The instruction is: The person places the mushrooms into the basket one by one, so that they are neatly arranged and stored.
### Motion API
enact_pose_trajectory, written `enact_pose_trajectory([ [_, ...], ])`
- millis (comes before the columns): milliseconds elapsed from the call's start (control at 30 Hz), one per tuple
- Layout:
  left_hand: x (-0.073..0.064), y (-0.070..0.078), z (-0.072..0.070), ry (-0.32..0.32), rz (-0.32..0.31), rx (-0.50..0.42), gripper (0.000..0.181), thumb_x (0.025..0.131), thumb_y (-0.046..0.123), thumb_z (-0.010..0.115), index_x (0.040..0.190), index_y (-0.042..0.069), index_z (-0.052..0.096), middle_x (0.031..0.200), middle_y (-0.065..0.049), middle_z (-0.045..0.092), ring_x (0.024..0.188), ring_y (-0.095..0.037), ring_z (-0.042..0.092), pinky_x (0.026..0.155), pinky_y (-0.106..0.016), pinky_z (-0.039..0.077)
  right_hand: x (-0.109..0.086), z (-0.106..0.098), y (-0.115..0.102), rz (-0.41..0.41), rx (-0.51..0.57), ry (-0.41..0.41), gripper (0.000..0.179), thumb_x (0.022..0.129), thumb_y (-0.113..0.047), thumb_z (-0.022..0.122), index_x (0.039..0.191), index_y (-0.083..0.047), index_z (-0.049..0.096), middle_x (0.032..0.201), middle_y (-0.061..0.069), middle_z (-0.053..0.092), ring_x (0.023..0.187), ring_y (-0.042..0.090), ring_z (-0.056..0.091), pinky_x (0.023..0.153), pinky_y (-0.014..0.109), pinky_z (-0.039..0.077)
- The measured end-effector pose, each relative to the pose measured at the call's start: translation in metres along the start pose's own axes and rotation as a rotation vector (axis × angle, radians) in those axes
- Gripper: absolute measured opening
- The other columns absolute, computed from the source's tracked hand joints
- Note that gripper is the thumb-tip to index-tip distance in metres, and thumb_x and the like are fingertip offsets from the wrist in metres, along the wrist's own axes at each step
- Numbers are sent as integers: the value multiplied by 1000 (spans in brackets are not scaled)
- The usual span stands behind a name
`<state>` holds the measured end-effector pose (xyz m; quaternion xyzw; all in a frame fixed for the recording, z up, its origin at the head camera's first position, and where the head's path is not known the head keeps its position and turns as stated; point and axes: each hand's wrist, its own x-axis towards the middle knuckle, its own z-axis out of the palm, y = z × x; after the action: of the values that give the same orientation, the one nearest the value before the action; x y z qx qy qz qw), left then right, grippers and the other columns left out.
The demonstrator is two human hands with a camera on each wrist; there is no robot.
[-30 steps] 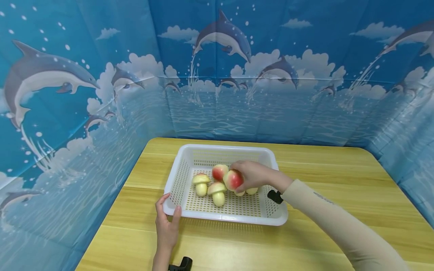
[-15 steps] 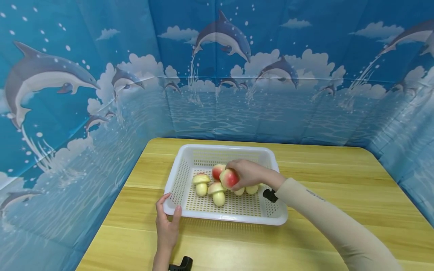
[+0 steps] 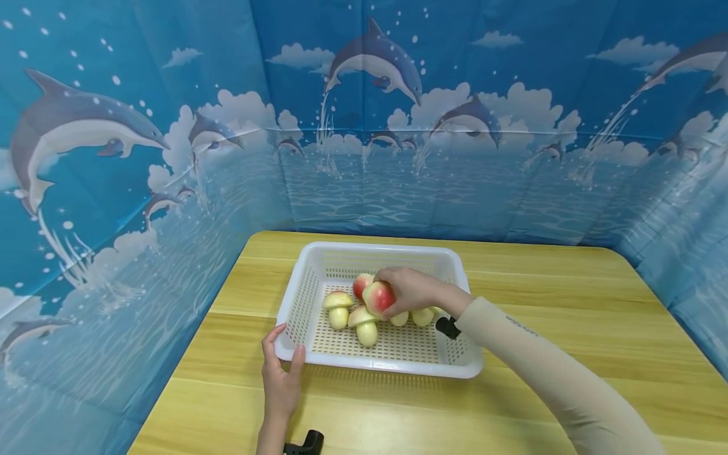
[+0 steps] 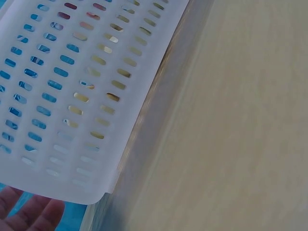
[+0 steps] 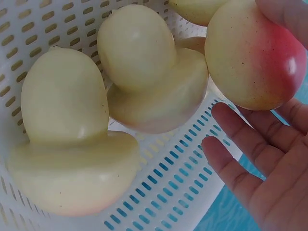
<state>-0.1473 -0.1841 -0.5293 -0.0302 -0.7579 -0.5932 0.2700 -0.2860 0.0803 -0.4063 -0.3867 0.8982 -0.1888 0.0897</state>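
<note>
A white plastic basket [image 3: 375, 364] holds several mushroom-shaped pieces with pale yellow stems and reddish caps. My right hand [image 3: 411, 291] is inside it, gripping a mushroom [image 3: 378, 298] whose red cap faces up. In the right wrist view, thumb and fingers lie on either side of that mushroom [image 5: 255, 57]. Just behind is another red-capped mushroom [image 3: 362, 285]. Two mushrooms stand cap-up to the left and front, the nearer one [image 3: 366, 332] beside the held one. My left hand [image 3: 281, 379] grips the basket's front left corner, thumb on the front rim; the left wrist view shows only its fingertips [image 4: 48, 214].
Under the basket is a wooden table [image 3: 546, 316] reaching far to the right. Two more mushrooms, one of them pale [image 3: 423, 316], lie below and right of my right hand. A blue dolphin-print curtain [image 3: 364, 177] hangs around the table's back and sides.
My right hand has shifted a little to the left with the mushroom in its grip. The mushroom behind it has moved slightly left too. My left hand stays at the basket corner.
</note>
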Motion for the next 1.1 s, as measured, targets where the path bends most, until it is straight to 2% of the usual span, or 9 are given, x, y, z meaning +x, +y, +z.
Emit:
enact_pose_trajectory([
  [200, 1, -2, 0, -1, 18, 7, 50, 91, 15, 57, 137, 12, 36, 129, -16, 52, 112, -29, 53, 85, -27, 46, 2, 3, 2, 3, -10, -1, 60, 70, -29, 84, 119, -7, 56, 108, 1, 59, 92, 12, 55, 78, 28, 47],
  [467, 1, 0, 0, 4, 4, -4, 50, 91, 14, 57, 137, 12, 36, 128, -17, 52, 111, -29, 54, 84, -25, 46, 8, 4, 2, -2, 19, -12, 57, 70, -28, 84, 116, -7, 56, 102, -2, 59, 89, 12, 56, 77, 27, 48],
  [900, 1, -1, 0, 2, 14, 3, 51, 91, 13, 56, 137, 11, 36, 128, -17, 52, 111, -32, 54, 85, -28, 46, 15, 16, 4, 7, -35, -30, 59, 68, -32, 85, 115, -8, 58, 101, -4, 60, 89, 10, 55, 78, 27, 47],
  [1000, 1, 5, 1, 4, 2, 10, 50, 91, 12, 56, 137, 10, 36, 128, -18, 52, 111, -31, 54, 85, -26, 45, 16, 17, 4, 20, -45, -43, 60, 68, -33, 85, 116, -10, 58, 102, -4, 59, 89, 10, 55, 79, 27, 46],
  [1100, 1, 18, 1, 9, -6, 16, 50, 90, 8, 56, 135, 5, 36, 126, -21, 53, 110, -35, 54, 85, -25, 44, 17, 18, 4, 19, -55, -50, 60, 68, -33, 85, 116, -9, 58, 102, -4, 60, 89, 11, 55, 79, 29, 46],
])
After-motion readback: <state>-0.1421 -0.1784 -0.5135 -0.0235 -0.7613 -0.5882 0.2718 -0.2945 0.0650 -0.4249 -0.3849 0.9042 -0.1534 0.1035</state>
